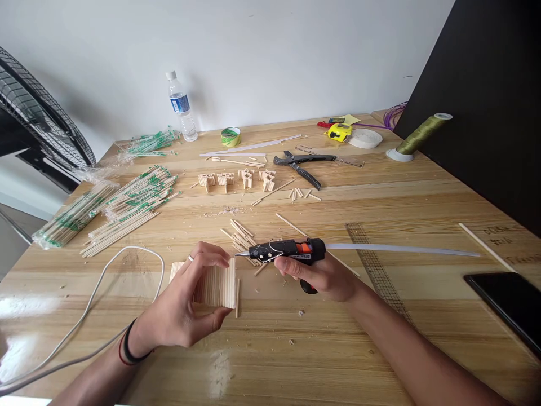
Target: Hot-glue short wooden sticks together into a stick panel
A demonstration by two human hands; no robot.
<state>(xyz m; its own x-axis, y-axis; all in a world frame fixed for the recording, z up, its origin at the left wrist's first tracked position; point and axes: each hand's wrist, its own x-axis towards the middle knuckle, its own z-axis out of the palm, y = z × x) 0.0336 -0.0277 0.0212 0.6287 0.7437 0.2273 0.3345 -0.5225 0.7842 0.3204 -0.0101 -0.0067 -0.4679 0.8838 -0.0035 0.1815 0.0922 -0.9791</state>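
My left hand (186, 299) grips a block of wooden sticks (217, 285) set side by side, fingers on its top edge and thumb at its bottom edge. In my right hand (316, 276) is a black glue gun (287, 250) with a long white glue stick (401, 248) out of its back. The gun's metal tip points left, close to the top right corner of the block. Just right of the block lies one short stick (238, 299). Behind the gun's nozzle is a loose pile of short sticks (242, 235).
Several small stick pieces (246, 178) stand further back, beside black cutters (302, 167). Bundled sticks (139, 192) lie at the left, near a white cable (101, 276) and a fan (42, 107). To the right are a ruler (376, 270), a phone (507, 307) and a thread spool (425, 135).
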